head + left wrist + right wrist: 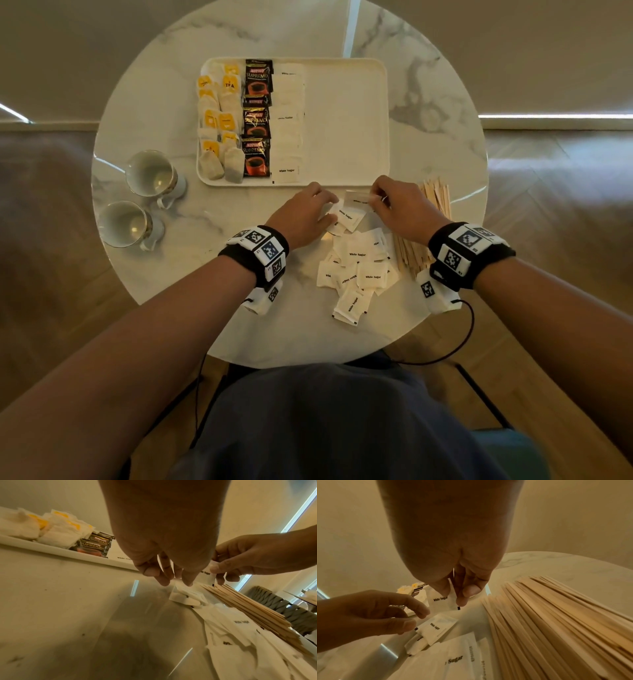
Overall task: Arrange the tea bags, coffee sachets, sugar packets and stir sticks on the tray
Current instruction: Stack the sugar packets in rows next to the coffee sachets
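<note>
Low in the middle of the head view, a heap of sugar packets [356, 270] lies on the round table [164, 284], with the stir sticks [430, 226] just to its right. Above the heap, the right hand [399, 209] pinches one sugar packet [442, 601] between thumb and fingers, and it hangs off the table. The left hand [301, 216] has loosely bent fingers over another packet [436, 627] lying flat; I cannot tell if they touch it. Higher up sits the tray [346, 113], with tea bags [219, 120], coffee sachets [257, 116] and a sugar row [288, 123] on its left side.
</note>
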A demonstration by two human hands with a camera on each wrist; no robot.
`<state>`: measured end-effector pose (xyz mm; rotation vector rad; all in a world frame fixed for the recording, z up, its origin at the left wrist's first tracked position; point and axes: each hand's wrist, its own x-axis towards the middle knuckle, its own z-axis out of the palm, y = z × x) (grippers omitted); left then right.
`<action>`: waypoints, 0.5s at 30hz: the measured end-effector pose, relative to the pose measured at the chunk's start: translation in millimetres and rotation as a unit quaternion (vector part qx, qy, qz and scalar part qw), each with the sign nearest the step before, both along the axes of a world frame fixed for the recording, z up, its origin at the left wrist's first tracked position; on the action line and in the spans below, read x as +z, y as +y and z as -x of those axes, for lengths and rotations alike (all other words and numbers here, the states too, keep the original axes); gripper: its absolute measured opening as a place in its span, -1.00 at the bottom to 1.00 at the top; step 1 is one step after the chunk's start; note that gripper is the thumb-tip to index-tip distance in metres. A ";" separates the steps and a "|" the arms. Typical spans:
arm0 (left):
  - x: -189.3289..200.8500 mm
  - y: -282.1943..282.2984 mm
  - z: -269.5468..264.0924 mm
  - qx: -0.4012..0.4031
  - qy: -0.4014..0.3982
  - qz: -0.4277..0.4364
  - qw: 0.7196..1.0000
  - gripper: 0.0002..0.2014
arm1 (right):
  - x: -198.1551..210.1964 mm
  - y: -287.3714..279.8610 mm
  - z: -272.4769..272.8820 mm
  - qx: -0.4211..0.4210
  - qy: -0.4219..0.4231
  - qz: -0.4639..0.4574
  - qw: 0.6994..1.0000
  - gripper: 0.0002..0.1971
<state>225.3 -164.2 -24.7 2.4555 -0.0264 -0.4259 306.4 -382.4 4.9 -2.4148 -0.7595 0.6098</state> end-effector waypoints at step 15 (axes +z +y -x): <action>3.8 -9.1 -34.7 -0.022 0.098 -0.018 0.995 -0.55 | -0.5 -12.9 6.0 -0.038 0.027 0.026 0.999 -0.85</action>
